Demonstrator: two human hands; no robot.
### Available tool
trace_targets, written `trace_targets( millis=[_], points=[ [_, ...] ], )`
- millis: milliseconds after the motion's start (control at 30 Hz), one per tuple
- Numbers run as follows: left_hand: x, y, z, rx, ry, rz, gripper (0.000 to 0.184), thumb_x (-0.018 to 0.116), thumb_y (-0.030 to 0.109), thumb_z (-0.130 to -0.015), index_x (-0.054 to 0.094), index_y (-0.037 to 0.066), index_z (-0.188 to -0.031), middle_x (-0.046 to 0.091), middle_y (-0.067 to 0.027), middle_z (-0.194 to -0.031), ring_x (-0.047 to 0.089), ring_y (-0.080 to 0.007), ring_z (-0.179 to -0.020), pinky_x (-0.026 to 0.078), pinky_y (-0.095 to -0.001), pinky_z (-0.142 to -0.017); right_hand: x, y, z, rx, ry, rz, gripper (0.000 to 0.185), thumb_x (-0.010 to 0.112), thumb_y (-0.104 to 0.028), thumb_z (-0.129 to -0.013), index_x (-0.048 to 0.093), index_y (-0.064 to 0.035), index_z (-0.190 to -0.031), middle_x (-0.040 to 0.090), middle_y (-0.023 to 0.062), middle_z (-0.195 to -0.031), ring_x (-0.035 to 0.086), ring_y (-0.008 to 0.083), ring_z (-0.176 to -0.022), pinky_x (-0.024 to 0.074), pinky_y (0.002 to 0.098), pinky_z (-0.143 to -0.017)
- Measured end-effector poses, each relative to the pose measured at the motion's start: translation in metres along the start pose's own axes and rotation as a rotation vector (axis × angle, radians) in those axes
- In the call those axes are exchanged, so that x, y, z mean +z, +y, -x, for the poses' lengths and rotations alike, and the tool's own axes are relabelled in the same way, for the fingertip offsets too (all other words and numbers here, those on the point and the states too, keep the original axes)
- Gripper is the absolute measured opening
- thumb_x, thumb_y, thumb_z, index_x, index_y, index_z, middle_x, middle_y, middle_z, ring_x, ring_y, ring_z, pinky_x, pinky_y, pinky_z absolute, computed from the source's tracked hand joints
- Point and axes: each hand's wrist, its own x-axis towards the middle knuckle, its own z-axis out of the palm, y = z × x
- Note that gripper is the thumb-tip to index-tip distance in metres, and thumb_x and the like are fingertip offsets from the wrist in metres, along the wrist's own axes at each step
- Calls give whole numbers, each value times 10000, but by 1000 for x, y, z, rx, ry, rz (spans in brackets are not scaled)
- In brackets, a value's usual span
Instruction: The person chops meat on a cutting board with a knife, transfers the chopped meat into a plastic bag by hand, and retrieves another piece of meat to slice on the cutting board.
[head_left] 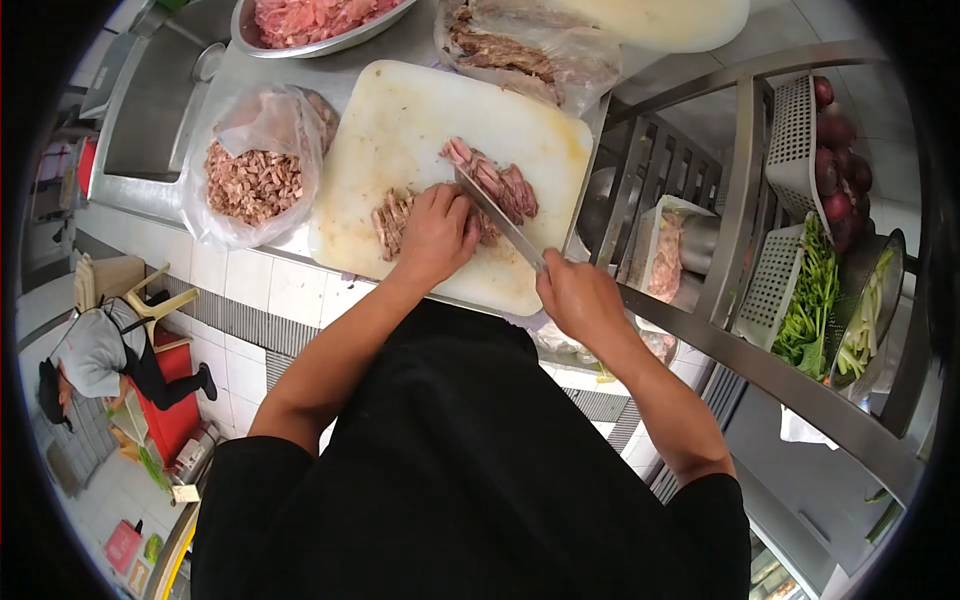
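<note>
A large white cutting board (400, 110) lies in front of me with cooked meat on it. My right hand (583, 296) is closed round the handle of a knife (512, 232), whose blade points up and to the left across the board. To the left of the blade, my left hand (438, 232) presses down on meat with its fingers curled together. Cut strips of meat (389, 222) lie left of that hand. More sliced meat (504, 190) rests on the right side of the blade. The meat under my fingers is partly hidden.
A plastic bag of chopped meat (252, 185) stands left of the board. Behind are a bowl of raw meat (320, 22) and a bag of meat (505, 50). A metal rack (745, 190) with vegetables is at right. A seated person (100, 350) is at far left.
</note>
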Motion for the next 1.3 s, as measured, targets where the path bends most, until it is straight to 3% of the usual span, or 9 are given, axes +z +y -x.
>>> trace_targets(
  millis=[300, 367, 467, 533, 600, 767, 900, 1100, 1300],
  points=[
    [12, 2, -2, -57, 38, -61, 305, 730, 99, -759, 645, -17, -1029, 619, -183, -1121, 591, -370, -1082, 501, -474, -944, 63, -9, -91, -10, 80, -27, 253, 542, -196, -997, 562, 20, -1126, 693, 279, -775, 693, 493, -738, 551, 606, -704],
    [14, -2, -2, -10, 59, -28, 342, 733, 76, -760, 641, -21, -1075, 606, -184, -1117, 587, -384, -1060, 491, -482, -927, 68, -16, -123, -187, 404, 6, 324, 534, -196, -995, 568, 31, -1223, 702, 310, -850, 696, 505, -805, 550, 604, -776],
    [-3, -3, -5, -43, -12, 28, 350, 719, 86, -781, 646, -26, -1104, 607, -181, -1131, 581, -382, -1072, 490, -481, -934, 38, -19, -124, -97, 165, -87, 365, 526, -195, -992, 571, 39, -1269, 708, 312, -897, 692, 512, -853, 550, 586, -823],
    [-17, -1, -1, -59, 17, -2, 348, 710, 88, -791, 645, -26, -1113, 608, -180, -1138, 580, -382, -1077, 491, -478, -937, 39, -1, -104, -215, 379, -33, 351, 533, -204, -993, 589, 20, -1257, 701, 304, -856, 689, 511, -825, 556, 571, -790],
    [-19, 1, 6, -88, 33, -23, 347, 702, 89, -800, 644, -26, -1122, 608, -178, -1144, 578, -383, -1083, 492, -476, -940, 9, -4, -59, -9, 56, -60, 300, 545, -217, -995, 603, -3, -1197, 684, 294, -782, 682, 507, -781, 550, 575, -742],
    [2, -6, 7, -33, 28, -2, 337, 697, 66, -797, 630, -25, -1114, 603, -202, -1155, 581, -391, -1087, 497, -486, -949, 8, 3, 3, 59, -35, 10, 220, 560, -232, -998, 559, -14, -1028, 657, 264, -686, 669, 490, -690, 528, 605, -669],
    [6, -4, 3, -16, 63, -31, 317, 699, 50, -788, 624, -30, -1086, 598, -215, -1156, 588, -398, -1071, 507, -484, -938, 45, 3, -34, 34, -27, 21, 194, 500, -135, -976, 573, 40, -1017, 700, 280, -754, 705, 483, -708, 567, 581, -678],
    [12, -8, 4, -7, 100, -51, 294, 713, 49, -775, 630, -33, -1044, 619, -207, -1114, 608, -399, -1027, 521, -478, -905, 64, -14, -111, -134, 264, -5, 253, 549, -207, -996, 585, 21, -1099, 680, 286, -782, 687, 495, -754, 554, 590, -727],
    [-18, -3, 5, -41, 62, 42, 281, 706, 49, -793, 644, -19, -1058, 630, -189, -1108, 614, -383, -1021, 517, -480, -898, 8, -19, -58, -17, 79, -69, 233, 534, -183, -971, 592, 30, -1046, 693, 286, -768, 699, 494, -771, 557, 592, -736]
  ],
)
